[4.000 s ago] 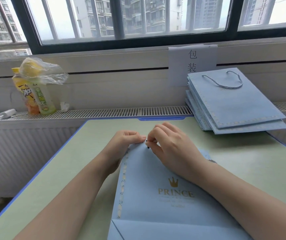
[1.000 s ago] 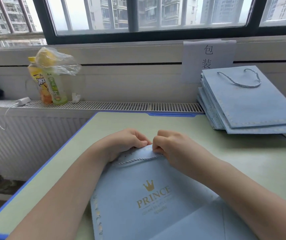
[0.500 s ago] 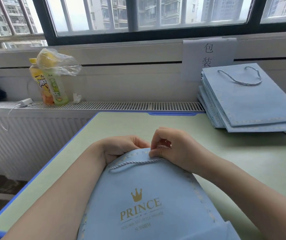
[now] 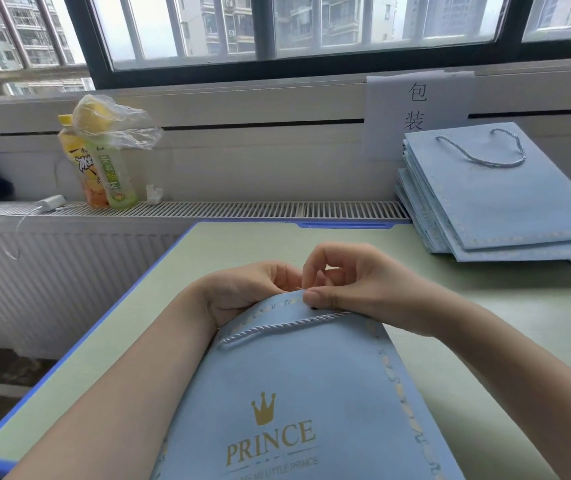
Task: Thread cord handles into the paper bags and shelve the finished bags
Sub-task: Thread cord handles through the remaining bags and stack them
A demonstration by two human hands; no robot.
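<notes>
A light blue paper bag (image 4: 298, 386) with a gold crown and "PRINCE" lies on the green table, its top edge pointing away from me. A pale twisted cord (image 4: 277, 327) runs across the bag's face just below that edge. My left hand (image 4: 249, 289) grips the top edge at its left, fingers curled behind the paper. My right hand (image 4: 350, 282) pinches the cord's right end at a small dark hole near the top edge, thumb pressed on the paper. A stack of finished blue bags (image 4: 498, 206) with a cord handle lies at the back right.
The green table (image 4: 485, 320) has a blue rim. Behind it runs a radiator ledge (image 4: 242, 209) with two drink bottles (image 4: 104, 168) under a plastic bag, and a white charger (image 4: 50, 203). A paper sign (image 4: 415, 109) hangs on the wall above the stack.
The bag has been turned so its top points straight away from me. My right hand's index finger has lifted and its thumb now presses at the hole. The cord lies straighter.
</notes>
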